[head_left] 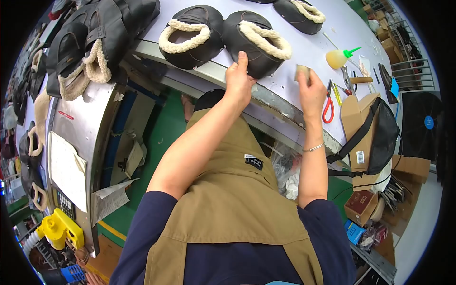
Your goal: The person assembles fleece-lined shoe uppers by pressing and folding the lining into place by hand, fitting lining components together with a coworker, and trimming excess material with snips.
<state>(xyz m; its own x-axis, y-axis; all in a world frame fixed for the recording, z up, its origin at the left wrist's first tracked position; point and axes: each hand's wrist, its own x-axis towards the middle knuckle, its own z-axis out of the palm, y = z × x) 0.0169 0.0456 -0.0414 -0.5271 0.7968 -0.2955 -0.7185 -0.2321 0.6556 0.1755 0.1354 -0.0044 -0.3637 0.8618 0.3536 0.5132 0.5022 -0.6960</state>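
A black shoe upper (256,61) with a cream fleece collar lies at the table's front edge. My left hand (239,83) grips its near side, thumb on top and fingers curled underneath. Pinched between the thumb and fingers of my right hand (312,97) is a small beige block (302,72), held just right of the upper and apart from it. Touching that upper on its left is a matching black upper (207,52). Another upper (304,21) lies farther back.
To the right are red-handled scissors (327,111), a yellow-green squeeze bottle (335,59), a wooden-handled tool (362,80), a cardboard box (354,116) and a black bag (384,137). On the left, more black uppers (118,23) are piled beside a metal-topped stand (92,107).
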